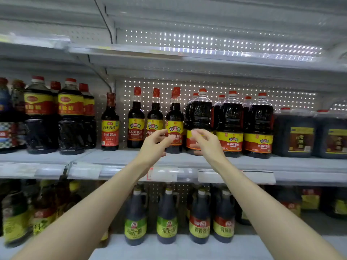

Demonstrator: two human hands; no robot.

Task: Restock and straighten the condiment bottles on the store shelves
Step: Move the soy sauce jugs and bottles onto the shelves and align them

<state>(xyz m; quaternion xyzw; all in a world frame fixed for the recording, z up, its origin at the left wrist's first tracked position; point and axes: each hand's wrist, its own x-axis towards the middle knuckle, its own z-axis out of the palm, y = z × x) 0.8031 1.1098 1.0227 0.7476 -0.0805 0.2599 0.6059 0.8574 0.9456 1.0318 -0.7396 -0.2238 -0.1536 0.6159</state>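
Dark soy sauce bottles with red caps stand in a row on the middle shelf [281,163]. My left hand [153,145] reaches up in front of a slim bottle with a yellow and red label [174,117], fingers loosely curved, holding nothing. My right hand [206,142] hovers just in front of a large round bottle [201,111] beside it, fingers relaxed, with the thumb low near the bottle's base. Two more slim bottles [136,117] stand to the left of the hands, with wide gaps between them.
Big jugs [40,117] fill the left of the middle shelf, square dark canisters [294,132] the right. The top shelf [187,55] is bare. Vinegar and sauce bottles [167,214] line the lower shelf. Price tags run along the shelf edge.
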